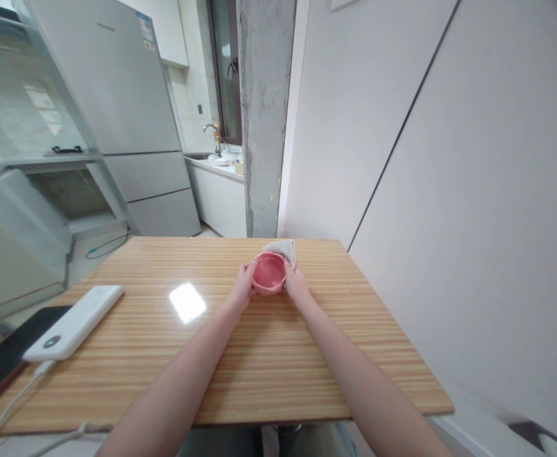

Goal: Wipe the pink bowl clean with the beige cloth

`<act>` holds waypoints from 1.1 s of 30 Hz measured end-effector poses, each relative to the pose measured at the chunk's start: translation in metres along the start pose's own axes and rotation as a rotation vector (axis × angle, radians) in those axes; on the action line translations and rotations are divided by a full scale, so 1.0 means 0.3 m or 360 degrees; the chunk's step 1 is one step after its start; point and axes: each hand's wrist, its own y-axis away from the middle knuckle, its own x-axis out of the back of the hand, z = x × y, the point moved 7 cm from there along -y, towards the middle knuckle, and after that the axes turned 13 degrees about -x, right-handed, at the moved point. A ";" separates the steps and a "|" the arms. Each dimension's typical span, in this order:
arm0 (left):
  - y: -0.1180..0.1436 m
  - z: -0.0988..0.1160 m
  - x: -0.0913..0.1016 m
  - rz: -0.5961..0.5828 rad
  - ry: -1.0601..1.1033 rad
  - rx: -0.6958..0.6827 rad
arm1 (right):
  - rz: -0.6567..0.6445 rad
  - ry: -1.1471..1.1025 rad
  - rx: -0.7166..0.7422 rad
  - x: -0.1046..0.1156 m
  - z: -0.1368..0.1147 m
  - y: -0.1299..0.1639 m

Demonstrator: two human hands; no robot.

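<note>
Both forearms enter from the near edge of the wooden table (269, 374) and meet at a small pink bowl (269, 273), the landmark for what follows. Left of the bowl, my left hand (243, 287) curls its fingers (251, 270) against the wall; right of it, my right hand (296, 285) does the same, so each hand is partly closed on the bowl's side with the thumbs near the rim. Just behind the bowl, touching its far right edge, lies a folded pale cloth (281, 248). Far left of the bowl sit a white power bank (75, 322) and a dark phone (9, 358). The bowl stands on the table toward its far edge, mouth up; being round, it has no long axis except the vertical one. I judge it light, rigid, smooth and probably breakable, best gripped by opposite walls, as here.
</note>
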 end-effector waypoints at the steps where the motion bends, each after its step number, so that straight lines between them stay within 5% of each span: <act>1: 0.000 0.004 0.006 0.0024 -0.0040 -0.0001 | -0.0015 0.0011 0.0001 -0.005 0.001 0.001; 7: -0.013 0.076 0.017 0.0110 -0.0029 -0.0348 | 0.0005 -0.0010 -0.0054 -0.032 0.036 0.019; 15: 0.010 0.022 0.008 0.0016 -0.0188 0.0032 | 0.0118 0.0023 -0.0103 0.001 0.036 0.021; 25: 0.004 0.068 0.007 0.0035 -0.0228 -0.0236 | -0.0013 0.0202 -0.0152 -0.008 0.032 -0.003; 33: 0.006 0.110 0.014 0.0132 0.0012 -0.0364 | 0.0139 -0.0379 -0.0564 0.037 0.096 -0.038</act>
